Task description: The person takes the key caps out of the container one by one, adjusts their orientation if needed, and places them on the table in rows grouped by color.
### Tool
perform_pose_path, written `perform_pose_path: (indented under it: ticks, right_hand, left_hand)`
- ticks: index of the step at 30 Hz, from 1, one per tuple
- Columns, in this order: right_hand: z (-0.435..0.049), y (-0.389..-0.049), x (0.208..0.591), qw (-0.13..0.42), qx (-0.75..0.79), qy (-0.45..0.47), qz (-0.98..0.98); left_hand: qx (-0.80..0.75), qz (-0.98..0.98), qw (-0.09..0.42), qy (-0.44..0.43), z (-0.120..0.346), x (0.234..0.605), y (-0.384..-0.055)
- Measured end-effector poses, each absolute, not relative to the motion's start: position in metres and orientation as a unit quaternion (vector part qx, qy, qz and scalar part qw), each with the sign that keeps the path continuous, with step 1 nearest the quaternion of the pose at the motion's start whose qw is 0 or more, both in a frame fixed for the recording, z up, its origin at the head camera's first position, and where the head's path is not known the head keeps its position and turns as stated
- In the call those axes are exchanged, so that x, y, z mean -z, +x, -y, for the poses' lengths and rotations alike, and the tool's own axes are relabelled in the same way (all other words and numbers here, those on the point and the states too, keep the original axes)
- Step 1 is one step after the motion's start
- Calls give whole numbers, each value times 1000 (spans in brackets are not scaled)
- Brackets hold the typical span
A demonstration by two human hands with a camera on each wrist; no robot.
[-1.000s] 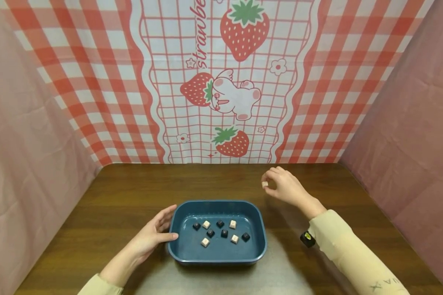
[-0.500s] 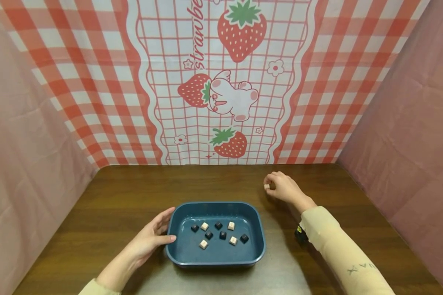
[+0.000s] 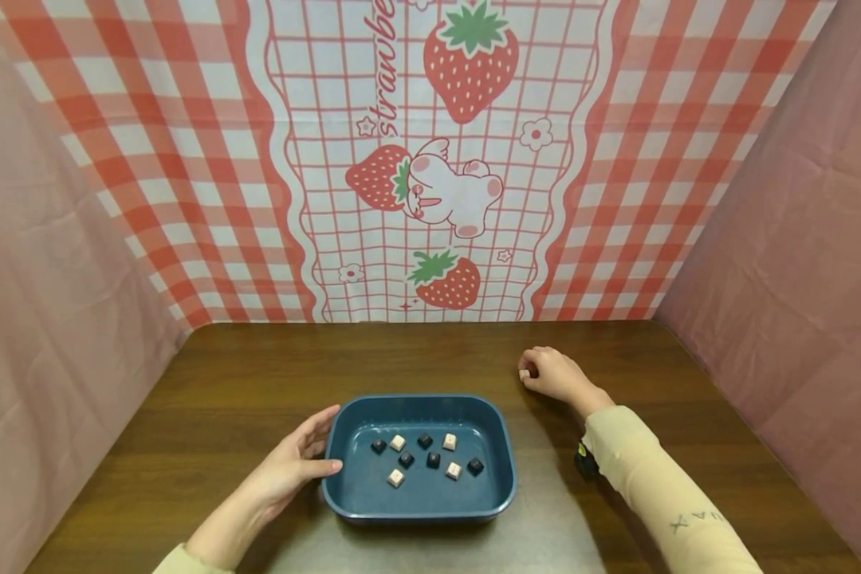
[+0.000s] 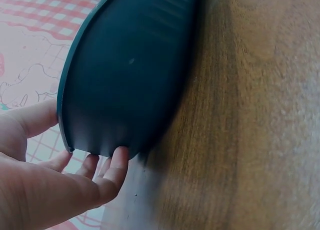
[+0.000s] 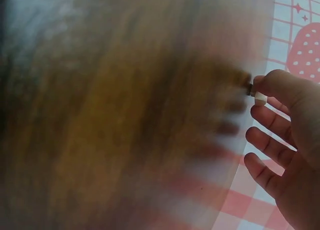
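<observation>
The left hand (image 3: 287, 466) grips the side of a blue tray (image 3: 430, 501), thumb over the rim. Five black keycaps (image 3: 434, 460) and four white keycaps (image 3: 454, 471) sit inside. Farther off, the right hand (image 3: 556, 375) pinches one cream keycap (image 5: 260, 99), low by the wooden surface (image 3: 273, 359). Behind hangs a strawberry cloth (image 3: 448, 281).

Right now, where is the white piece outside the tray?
In the head view, the right hand pinches the white piece beyond the tray, near its right end.

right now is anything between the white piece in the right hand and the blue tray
Nothing visible stands on the tabletop between the white piece pinched in the right hand and the blue tray. To get inside the tray, only its raised side wall would likely need clearing.
</observation>
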State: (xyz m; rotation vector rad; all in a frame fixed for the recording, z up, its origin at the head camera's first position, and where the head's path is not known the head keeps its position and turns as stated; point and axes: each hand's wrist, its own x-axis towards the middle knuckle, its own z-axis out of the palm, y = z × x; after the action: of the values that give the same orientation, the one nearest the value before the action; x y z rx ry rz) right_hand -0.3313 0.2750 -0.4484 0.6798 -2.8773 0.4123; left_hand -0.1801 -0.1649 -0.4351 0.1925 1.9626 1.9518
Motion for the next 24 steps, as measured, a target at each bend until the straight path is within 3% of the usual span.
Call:
perform_pose_path:
  ticks: [12,24]
  right_hand:
    - [-274,-328,446,89,-142,232,958]
    - [-264,-311,414,96,-140,227,959]
  left_hand:
    - [-698,-688,181,85,166,434,-180]
    - [-696,-694,170,69,164,434,-180]
